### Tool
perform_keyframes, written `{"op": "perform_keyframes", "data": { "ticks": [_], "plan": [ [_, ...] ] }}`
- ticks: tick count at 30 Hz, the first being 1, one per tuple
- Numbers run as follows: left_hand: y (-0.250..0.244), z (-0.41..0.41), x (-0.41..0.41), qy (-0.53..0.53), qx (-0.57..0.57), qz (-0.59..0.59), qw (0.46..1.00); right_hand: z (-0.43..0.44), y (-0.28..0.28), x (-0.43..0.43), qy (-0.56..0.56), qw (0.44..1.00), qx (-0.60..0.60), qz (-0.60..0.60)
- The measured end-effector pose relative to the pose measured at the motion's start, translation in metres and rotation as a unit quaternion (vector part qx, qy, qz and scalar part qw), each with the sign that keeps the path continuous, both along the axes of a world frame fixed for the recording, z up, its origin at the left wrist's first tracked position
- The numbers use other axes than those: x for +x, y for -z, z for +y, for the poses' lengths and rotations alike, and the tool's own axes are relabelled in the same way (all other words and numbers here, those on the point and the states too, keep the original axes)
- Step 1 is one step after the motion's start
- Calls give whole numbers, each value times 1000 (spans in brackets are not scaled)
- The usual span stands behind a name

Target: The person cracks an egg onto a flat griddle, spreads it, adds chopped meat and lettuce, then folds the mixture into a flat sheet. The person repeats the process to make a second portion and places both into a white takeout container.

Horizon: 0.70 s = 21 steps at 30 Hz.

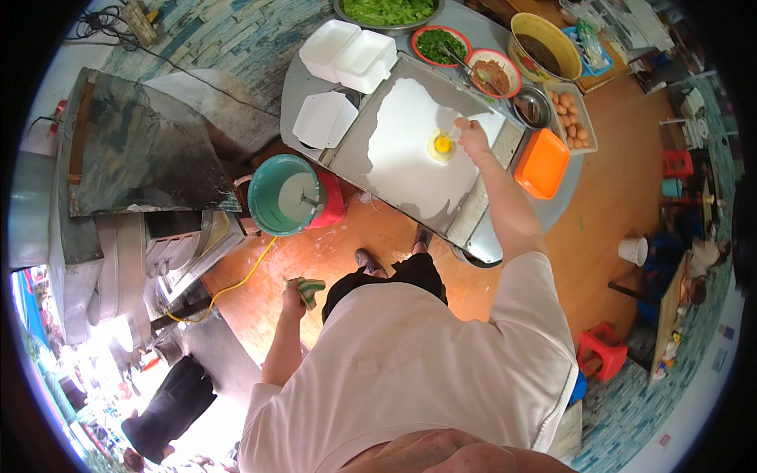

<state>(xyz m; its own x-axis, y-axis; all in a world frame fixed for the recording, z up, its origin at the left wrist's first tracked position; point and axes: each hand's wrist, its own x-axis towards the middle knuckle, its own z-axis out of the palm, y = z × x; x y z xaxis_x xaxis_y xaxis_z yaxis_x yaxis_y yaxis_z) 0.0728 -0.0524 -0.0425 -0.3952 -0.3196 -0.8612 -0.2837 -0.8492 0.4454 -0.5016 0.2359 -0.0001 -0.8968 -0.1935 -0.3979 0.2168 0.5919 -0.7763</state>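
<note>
My right hand point(472, 139) is over a flat metal griddle point(358, 156), its fingers curled. Something pale and glossy shows at the fingertips, but I cannot tell whether they hold an eggshell. Just left of them a raw egg point(442, 143) with a whole yolk lies on a wide sheet of white batter point(402, 124). The batter covers much of the griddle and has an uneven edge. Down by my side, away from the griddle, my left hand point(292, 297) grips a green-and-white striped cloth point(311, 290).
Around the griddle stand white foam boxes point(366, 56), chopped greens point(436, 44), a bowl of minced filling point(491, 75), a metal bowl point(532, 106), a tray of eggs point(571, 118) and an orange container point(542, 164). A green bucket point(260, 204) holds pale liquid. A person point(171, 408) is at lower left.
</note>
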Motion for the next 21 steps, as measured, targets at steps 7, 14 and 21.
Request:
{"op": "perform_keyframes", "data": {
  "ticks": [7, 14, 21],
  "plan": [
    [59, -33, 18, 116, -5, -119, 986, 130, -143, 82, 128, 957, -253, -60],
    [59, -46, -33, 285, -81, -131, 946, 299, -101, 181, 401, 853, 10, 334],
    [23, -35, -137, 308, -110, -94, 940, 292, 71, 173, 223, 937, 251, 98]
  ]
}}
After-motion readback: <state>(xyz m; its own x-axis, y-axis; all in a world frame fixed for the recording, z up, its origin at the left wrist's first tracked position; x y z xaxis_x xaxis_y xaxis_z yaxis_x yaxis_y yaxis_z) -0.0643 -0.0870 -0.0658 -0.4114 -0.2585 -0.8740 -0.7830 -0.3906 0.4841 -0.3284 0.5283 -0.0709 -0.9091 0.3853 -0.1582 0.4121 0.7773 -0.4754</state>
